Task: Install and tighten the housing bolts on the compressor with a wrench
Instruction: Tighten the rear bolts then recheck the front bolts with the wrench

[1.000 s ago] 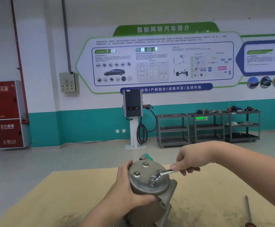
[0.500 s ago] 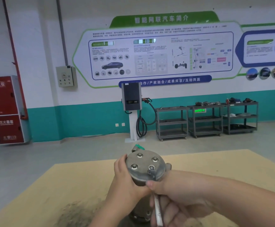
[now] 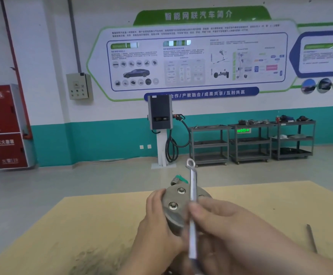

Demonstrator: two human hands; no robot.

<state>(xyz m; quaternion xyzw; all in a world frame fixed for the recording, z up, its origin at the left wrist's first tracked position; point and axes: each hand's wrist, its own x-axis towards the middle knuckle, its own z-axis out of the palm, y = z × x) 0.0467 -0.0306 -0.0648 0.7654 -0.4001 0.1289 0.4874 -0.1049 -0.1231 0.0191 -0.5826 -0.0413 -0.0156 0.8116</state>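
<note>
A grey metal compressor (image 3: 174, 214) stands upright on the wooden table (image 3: 82, 225), its round end plate facing me with bolt heads (image 3: 173, 205) showing. My left hand (image 3: 157, 225) grips the housing's left side. My right hand (image 3: 219, 225) holds a silver wrench (image 3: 192, 195) by its shaft, upright and lifted off the bolts, its ring end pointing up above the compressor. The plate's right part is hidden behind the wrench and my right hand.
A thin dark tool (image 3: 311, 238) lies on the table at the right. Beyond the table are bare floor, a charging post (image 3: 160, 132), three metal carts (image 3: 250, 142) and a red cabinet (image 3: 5, 126) at the left wall.
The wrench has come off the front bolt. My right hand swung it down toward me, then turned it upright in front of the plate. My left hand kept its grip on the compressor.
</note>
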